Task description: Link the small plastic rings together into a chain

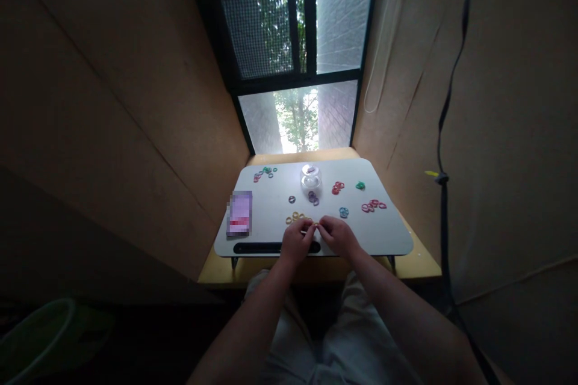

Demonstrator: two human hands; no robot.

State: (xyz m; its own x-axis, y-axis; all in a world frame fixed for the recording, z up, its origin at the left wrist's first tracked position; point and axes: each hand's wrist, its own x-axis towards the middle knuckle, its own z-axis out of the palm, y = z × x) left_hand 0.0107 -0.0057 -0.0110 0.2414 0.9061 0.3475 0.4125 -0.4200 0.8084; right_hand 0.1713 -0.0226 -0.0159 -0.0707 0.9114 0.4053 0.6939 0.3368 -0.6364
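Observation:
My left hand (pixel 298 239) and my right hand (pixel 338 234) meet over the front of the white lap table (pixel 271 192). Thumb and fingers of each are pinched together, tip to tip. Something small and yellowish seems to be between them, too small to make out. Just behind my left hand lie several yellow rings (pixel 295 216), like small hair ties. Purple rings (pixel 313 198) sit farther back, before a clear round jar (pixel 310 180). Blue rings (pixel 344 212) lie behind my right hand, with red rings (pixel 338 187) beyond them.
More pink-red rings (pixel 373 206) and green rings (pixel 360 185) lie at right. A mixed group of rings (pixel 266 173) is at back left. A phone (pixel 239 213) lies on the left; a black slot (pixel 257 248) runs along the front. A dark cord (pixel 444 210) hangs at right.

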